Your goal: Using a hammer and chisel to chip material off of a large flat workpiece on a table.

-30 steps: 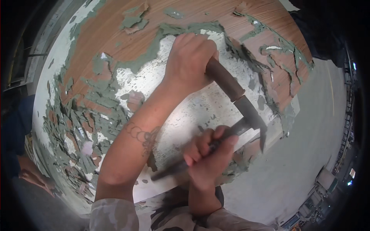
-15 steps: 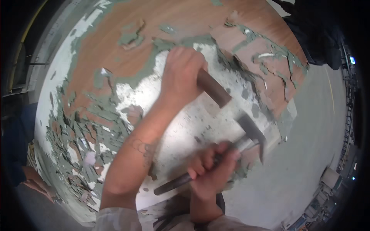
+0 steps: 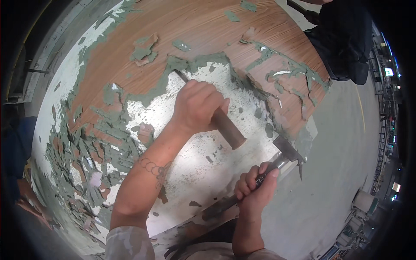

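Note:
My left hand (image 3: 197, 106) is wrapped round the brown handle of a chisel (image 3: 229, 131). Its thin blade pokes out beyond my knuckles, the tip at the ragged edge of the green and brown wood-grain covering (image 3: 203, 26). In my right hand (image 3: 258, 188) is a claw hammer (image 3: 288, 149), gripped partway along its dark handle. The hammer head sits to the right of the chisel's butt end, apart from it. Under both hands lies a bare whitish patch (image 3: 195, 173) with dark specks and small flakes.
Torn green and brown scraps (image 3: 117, 125) are heaped on the left. Cracked pieces (image 3: 299, 82) lift at the right. A person in dark clothes (image 3: 342, 39) stands at the far right, and another person's hand (image 3: 32, 203) is at the left edge. Grey floor (image 3: 342, 130) stretches to the right.
My left hand and the chisel appear lower and slightly left, and the chisel blade now shows. My right hand has shifted right, with a wider gap between hammer head and chisel butt. The view has also shifted.

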Motion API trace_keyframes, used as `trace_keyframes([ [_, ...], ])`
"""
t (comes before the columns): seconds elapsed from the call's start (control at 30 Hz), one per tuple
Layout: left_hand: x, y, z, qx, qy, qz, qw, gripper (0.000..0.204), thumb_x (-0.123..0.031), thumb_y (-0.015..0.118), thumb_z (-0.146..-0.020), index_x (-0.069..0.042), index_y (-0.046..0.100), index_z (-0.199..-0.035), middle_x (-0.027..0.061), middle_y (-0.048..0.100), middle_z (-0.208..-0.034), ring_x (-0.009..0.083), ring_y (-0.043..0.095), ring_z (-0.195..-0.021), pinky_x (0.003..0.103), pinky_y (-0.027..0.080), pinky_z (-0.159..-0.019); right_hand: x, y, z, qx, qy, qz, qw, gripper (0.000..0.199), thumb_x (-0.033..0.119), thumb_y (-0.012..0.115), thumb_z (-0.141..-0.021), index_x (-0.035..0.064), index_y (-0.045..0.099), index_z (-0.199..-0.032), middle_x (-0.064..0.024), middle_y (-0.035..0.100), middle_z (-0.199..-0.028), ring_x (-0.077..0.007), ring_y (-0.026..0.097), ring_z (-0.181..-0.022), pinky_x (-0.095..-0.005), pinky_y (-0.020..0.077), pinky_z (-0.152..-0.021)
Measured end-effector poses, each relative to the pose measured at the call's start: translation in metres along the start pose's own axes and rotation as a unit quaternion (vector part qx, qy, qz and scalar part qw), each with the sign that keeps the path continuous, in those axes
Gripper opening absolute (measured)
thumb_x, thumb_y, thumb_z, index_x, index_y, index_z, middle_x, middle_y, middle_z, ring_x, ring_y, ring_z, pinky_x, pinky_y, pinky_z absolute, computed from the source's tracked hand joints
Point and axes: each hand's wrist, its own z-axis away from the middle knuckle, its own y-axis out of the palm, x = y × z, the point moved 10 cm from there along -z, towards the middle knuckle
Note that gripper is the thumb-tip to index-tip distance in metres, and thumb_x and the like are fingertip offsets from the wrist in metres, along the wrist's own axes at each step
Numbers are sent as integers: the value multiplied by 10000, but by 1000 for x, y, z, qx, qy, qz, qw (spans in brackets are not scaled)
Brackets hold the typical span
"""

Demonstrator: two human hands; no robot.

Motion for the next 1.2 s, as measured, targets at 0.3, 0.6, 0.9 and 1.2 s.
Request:
trace_keyframes([
  [0.3, 4, 6, -5, -8, -17, -56, 998, 263, -64, 763, -753, -96, 507, -707, 70, 505, -681, 276, 537, -641, 382, 398, -622, 8, -5, 18, 33, -3, -29, 999, 468, 582, 372, -1092, 126, 416, -997, 22, 339, -612, -80, 280, -427, -250, 254, -344],
  [0.6, 16, 16, -5, 11, -50, -78, 996, 241, -64, 765, -781, -77, 527, -748, 95, 531, -735, 310, 550, -721, 414, 410, -676, -45, 38, 30, 94, 91, -93, 987, 456, 654, 449, -1033, 200, 475, -990, -25, 356, -627, -159, 330, -461, -348, 349, -389],
  [0.9, 20, 10, -5, 1, -77, -74, 994, 228, -68, 762, -792, -71, 537, -757, 111, 524, -760, 330, 541, -738, 429, 423, -701, -50, 32, 11, 40, 72, -118, 990, 388, 553, 449, -1074, 176, 457, -985, -16, 377, -658, -133, 343, -470, -302, 340, -397],
  [1.2, 22, 11, -8, 3, -79, -64, 995, 239, -55, 755, -834, -38, 523, -778, 147, 496, -760, 367, 526, -754, 445, 410, -697, -52, 65, 9, 111, 92, 12, 989, 379, 521, 466, -1082, 161, 424, -970, -20, 376, -649, -120, 337, -459, -295, 326, -376],
])
